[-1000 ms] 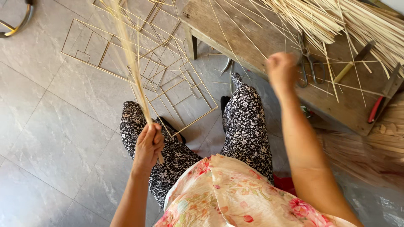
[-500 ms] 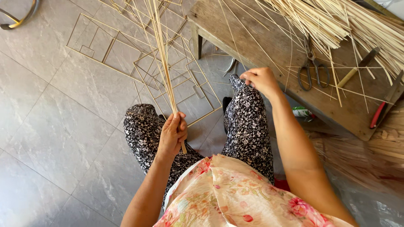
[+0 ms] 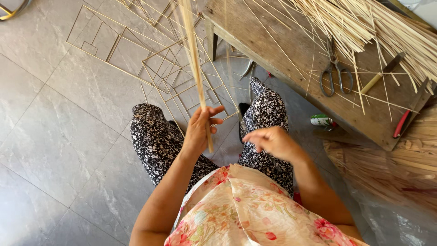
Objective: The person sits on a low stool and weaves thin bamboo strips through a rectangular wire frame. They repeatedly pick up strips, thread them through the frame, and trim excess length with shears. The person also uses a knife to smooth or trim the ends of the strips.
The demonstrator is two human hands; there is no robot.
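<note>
Above the lap, sticks [image 3: 195, 68] are gripped upright by the left hand [image 3: 199, 132].
The right hand [image 3: 271, 142] is held loose and empty just beside it.

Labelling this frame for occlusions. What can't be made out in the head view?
- Bundle of thin sticks in the left hand: upper end cut off by the top edge; stick count blurs together.
- Right hand: motion-blurred, palm faces down, so whether it holds anything is unclear.
- Red-handled tool on the wooden bench: working end hidden under loose sticks.
- Small can beneath the bench: partly hidden by it.
</note>
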